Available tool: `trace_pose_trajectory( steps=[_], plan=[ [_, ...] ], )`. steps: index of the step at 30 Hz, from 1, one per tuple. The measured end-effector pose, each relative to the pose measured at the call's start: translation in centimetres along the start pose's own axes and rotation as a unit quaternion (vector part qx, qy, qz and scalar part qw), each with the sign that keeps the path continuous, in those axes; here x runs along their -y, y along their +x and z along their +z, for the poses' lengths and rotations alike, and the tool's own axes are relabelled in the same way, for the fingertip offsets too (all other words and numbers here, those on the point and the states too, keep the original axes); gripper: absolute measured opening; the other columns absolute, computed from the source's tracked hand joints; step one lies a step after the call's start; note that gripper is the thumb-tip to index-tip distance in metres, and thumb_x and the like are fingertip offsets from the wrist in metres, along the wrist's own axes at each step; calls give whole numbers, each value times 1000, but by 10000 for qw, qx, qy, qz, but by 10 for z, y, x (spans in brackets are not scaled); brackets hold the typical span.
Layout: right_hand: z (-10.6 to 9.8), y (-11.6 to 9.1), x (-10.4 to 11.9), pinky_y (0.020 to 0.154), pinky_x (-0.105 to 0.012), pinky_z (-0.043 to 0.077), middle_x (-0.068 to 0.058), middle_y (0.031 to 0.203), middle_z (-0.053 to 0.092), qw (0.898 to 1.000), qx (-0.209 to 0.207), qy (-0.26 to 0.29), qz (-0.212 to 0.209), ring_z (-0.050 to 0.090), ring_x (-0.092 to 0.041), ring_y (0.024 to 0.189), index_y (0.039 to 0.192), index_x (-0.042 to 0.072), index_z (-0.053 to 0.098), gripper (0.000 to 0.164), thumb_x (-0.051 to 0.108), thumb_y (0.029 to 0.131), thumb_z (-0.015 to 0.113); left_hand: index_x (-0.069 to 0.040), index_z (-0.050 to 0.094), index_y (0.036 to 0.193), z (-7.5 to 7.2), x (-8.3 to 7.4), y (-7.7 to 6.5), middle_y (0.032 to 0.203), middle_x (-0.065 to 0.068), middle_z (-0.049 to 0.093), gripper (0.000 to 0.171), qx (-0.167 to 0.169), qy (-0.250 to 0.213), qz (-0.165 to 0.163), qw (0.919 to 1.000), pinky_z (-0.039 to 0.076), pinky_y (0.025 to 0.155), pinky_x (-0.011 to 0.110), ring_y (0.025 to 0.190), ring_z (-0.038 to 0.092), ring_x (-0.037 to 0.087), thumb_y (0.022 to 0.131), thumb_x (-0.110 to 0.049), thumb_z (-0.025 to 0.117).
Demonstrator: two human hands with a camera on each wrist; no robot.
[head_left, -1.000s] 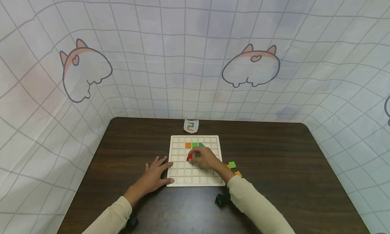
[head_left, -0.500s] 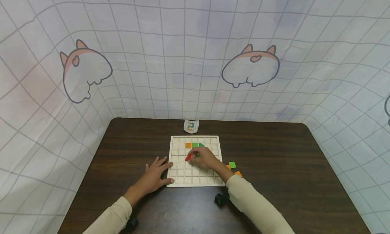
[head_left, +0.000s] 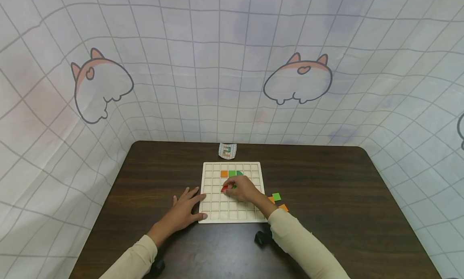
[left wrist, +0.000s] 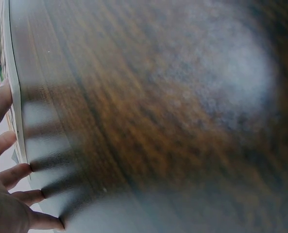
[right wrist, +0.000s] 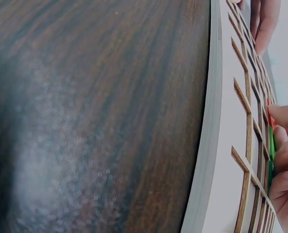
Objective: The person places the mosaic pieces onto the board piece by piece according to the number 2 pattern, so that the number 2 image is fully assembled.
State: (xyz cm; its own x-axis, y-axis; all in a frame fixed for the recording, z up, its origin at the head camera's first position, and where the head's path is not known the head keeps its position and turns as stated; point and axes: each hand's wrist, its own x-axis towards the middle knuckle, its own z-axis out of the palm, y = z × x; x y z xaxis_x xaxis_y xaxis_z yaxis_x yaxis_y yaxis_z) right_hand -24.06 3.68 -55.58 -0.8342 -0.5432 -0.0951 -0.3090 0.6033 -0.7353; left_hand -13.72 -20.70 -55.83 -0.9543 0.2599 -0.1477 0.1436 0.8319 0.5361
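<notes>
A pale grid board [head_left: 214, 216] lies on the dark table. My right hand [head_left: 243, 189] is over its middle, thumb and fingertips pinching a small red tile [head_left: 224, 189] at a grid cell. In the right wrist view the red tile [right wrist: 271, 112] is partly covered by the fingers, beside green pieces [right wrist: 271, 143]. An orange square tile [head_left: 224, 173], a green square tile [head_left: 232, 173] and a rounded dark green tile [head_left: 239, 173] sit in a row higher up. My left hand [head_left: 183, 209] rests at the board's left edge, fingers spread, thumb and a fingertip touching the rim.
Loose orange tiles [head_left: 283, 207] and a green tile [head_left: 276, 196] lie right of the board, partly behind the right forearm. A small printed paper [head_left: 227, 151] with a coloured pattern lies behind the board. A gridded cloth [head_left: 232, 89] surrounds the table's far side.
The red tile has shifted slightly and turned under the right fingertips, and now shows less of itself. The left hand and the board have stayed in place.
</notes>
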Motion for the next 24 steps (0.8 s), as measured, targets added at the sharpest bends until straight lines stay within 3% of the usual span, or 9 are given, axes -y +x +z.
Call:
trace_pose_trajectory(
  steps=[24],
  plan=[
    [-2, -3, 3, 67, -25, 46, 8, 81, 65, 9998, -120, -155, -16, 54, -8, 73, 103, 15, 77, 15, 19, 89, 76, -17, 55, 145, 0, 0, 0, 160, 18, 37, 67, -65, -47, 34, 10000, 12, 106, 83, 150, 22, 48, 87, -42, 77]
  ],
)
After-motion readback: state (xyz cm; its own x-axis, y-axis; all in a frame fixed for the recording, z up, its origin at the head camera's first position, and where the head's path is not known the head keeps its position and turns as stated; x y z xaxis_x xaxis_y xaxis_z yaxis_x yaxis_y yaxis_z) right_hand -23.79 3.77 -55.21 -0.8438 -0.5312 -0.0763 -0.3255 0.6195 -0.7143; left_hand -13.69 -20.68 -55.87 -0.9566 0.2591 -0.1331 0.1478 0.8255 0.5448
